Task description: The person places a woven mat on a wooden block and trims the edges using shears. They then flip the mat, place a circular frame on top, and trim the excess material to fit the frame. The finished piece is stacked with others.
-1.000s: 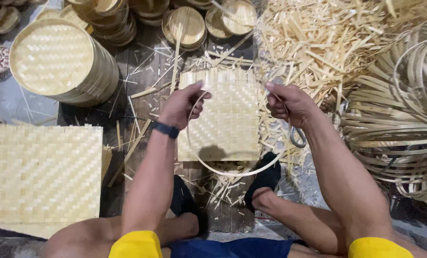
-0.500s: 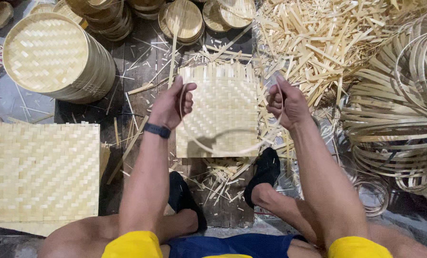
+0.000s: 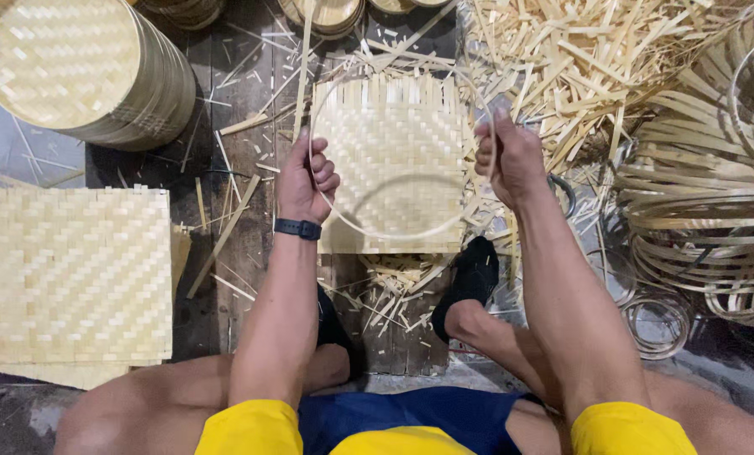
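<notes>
Both my hands hold a thin bamboo ring (image 3: 402,232) just above a square woven bamboo mat (image 3: 394,143) on the wooden floor. My left hand (image 3: 305,179), with a dark wristband, grips the ring's left side. My right hand (image 3: 507,158) grips its right side. The ring hangs roughly level over the mat, its far arc hard to make out against the weave. My feet in black socks (image 3: 471,278) rest at the mat's near edge.
A stack of round woven lids (image 3: 82,72) stands far left. More woven mats (image 3: 69,274) lie stacked at my left. Loose bamboo strips (image 3: 579,59) pile up far right, beside coiled bamboo hoops (image 3: 705,211). Offcuts litter the floor.
My hands have spread the ring wider and lowered it flatter over the mat. The view has tilted closer to the mat.
</notes>
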